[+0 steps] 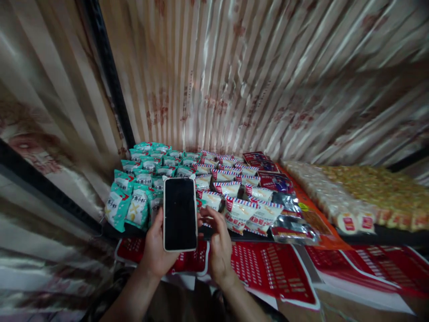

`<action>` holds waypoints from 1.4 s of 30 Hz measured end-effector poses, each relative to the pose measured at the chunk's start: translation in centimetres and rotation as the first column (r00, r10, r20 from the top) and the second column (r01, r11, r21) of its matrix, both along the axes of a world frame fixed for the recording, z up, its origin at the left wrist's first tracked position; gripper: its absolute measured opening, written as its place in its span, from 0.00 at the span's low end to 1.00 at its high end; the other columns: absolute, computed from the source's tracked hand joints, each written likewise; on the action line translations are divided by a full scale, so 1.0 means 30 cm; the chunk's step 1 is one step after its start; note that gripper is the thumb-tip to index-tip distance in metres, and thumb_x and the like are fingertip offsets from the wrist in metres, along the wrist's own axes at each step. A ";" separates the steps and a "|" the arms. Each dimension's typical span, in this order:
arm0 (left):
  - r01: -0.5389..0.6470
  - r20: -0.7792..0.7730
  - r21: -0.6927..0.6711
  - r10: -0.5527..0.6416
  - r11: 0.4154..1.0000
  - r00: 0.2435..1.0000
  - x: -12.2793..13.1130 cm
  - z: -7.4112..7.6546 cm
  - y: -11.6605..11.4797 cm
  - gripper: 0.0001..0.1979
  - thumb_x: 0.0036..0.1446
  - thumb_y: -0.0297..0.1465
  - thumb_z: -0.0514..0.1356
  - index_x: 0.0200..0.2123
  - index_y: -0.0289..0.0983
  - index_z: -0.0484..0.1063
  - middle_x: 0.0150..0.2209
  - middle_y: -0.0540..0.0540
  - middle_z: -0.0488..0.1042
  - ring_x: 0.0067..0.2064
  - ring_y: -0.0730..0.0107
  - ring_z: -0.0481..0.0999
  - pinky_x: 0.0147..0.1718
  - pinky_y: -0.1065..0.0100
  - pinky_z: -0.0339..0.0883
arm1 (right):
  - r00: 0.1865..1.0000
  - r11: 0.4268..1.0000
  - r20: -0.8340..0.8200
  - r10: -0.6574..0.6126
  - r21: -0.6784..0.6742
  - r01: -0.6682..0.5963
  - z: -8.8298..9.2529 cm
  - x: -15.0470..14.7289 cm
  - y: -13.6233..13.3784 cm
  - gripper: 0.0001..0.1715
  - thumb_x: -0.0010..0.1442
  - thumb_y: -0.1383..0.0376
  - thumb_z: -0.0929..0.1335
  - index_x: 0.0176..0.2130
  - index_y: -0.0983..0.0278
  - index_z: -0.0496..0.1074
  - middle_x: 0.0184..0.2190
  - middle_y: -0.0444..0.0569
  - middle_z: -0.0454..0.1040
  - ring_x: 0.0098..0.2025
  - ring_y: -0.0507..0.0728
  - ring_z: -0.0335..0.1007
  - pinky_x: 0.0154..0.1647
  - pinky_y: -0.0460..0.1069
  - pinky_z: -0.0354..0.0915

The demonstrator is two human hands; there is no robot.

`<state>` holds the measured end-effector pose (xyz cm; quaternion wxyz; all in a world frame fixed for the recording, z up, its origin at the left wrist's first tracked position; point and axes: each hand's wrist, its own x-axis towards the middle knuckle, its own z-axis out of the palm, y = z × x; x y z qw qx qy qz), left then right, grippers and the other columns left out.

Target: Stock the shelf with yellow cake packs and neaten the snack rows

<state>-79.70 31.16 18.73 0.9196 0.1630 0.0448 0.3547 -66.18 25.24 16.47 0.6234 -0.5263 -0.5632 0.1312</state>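
A smartphone [180, 214] with a dark screen and a pale case with small ear-like corners is held upright in front of me. My left hand [157, 248] is closed round its left side and lower back. Beside the phone's right edge is my right hand [217, 243], its fingers partly bent and apart, with nothing visible in them; whether a fingertip touches the case I cannot tell. Behind the phone stand rows of teal snack bags [138, 208]. Farther right, white snack bags [239, 213] with red and blue striped edges stand in rows.
Dark and silver packets [291, 219], an orange packet [315, 219] and wrapped round items [346, 222] line the shelf to the right. Below its edge are red perforated baskets [271, 270]. A striped curtain [214, 80] hangs behind, with a black metal post [112, 76] at left.
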 end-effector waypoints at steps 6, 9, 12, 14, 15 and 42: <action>-0.037 -0.077 -0.039 0.034 0.999 0.996 0.028 0.024 -0.006 0.29 0.65 0.41 0.39 0.47 0.30 0.74 0.45 0.36 0.76 0.46 0.56 0.76 0.54 0.55 0.60 | 0.997 0.998 -0.076 0.019 -0.063 -0.024 0.050 -0.012 0.007 0.28 0.65 0.49 0.52 0.50 0.60 0.67 0.47 0.52 0.68 0.51 0.60 0.64 0.51 0.57 0.62; -0.019 -0.088 -0.035 0.016 0.999 0.996 0.031 0.036 -0.011 0.29 0.64 0.42 0.39 0.46 0.30 0.74 0.44 0.36 0.76 0.45 0.55 0.76 0.53 0.54 0.62 | 0.996 0.998 -0.081 0.036 -0.041 -0.039 0.056 -0.009 0.001 0.27 0.65 0.50 0.52 0.51 0.60 0.67 0.48 0.51 0.69 0.52 0.59 0.64 0.52 0.56 0.61; -0.009 -0.059 -0.007 0.009 1.000 0.998 0.029 0.030 -0.011 0.27 0.64 0.40 0.41 0.46 0.30 0.74 0.44 0.37 0.77 0.45 0.57 0.77 0.53 0.56 0.62 | 0.995 0.999 -0.094 0.037 -0.030 -0.040 0.057 -0.004 -0.006 0.26 0.65 0.51 0.53 0.50 0.60 0.68 0.48 0.51 0.70 0.51 0.59 0.65 0.51 0.55 0.62; -0.014 -0.042 0.011 0.015 1.000 0.999 0.029 0.018 -0.008 0.26 0.64 0.40 0.42 0.47 0.31 0.74 0.45 0.38 0.76 0.46 0.57 0.76 0.53 0.56 0.62 | 0.995 0.999 -0.094 0.021 -0.042 -0.025 0.056 -0.001 -0.006 0.27 0.65 0.51 0.53 0.50 0.61 0.69 0.48 0.52 0.71 0.51 0.59 0.66 0.50 0.55 0.63; -0.020 -0.033 0.014 0.021 1.000 0.999 0.030 0.011 -0.005 0.26 0.64 0.40 0.42 0.48 0.32 0.73 0.46 0.38 0.76 0.47 0.57 0.75 0.53 0.56 0.62 | 0.996 0.999 -0.090 0.010 -0.048 -0.014 0.056 0.001 -0.004 0.28 0.65 0.51 0.53 0.50 0.61 0.70 0.48 0.52 0.72 0.51 0.59 0.67 0.50 0.56 0.63; 0.000 -0.036 -0.031 -0.001 1.000 0.999 0.064 0.001 0.003 0.28 0.64 0.43 0.40 0.49 0.32 0.72 0.46 0.38 0.76 0.48 0.56 0.75 0.55 0.52 0.57 | 0.994 0.999 -0.110 -0.020 -0.047 0.015 0.048 0.025 0.016 0.24 0.65 0.53 0.55 0.47 0.62 0.71 0.44 0.51 0.73 0.47 0.60 0.68 0.47 0.54 0.64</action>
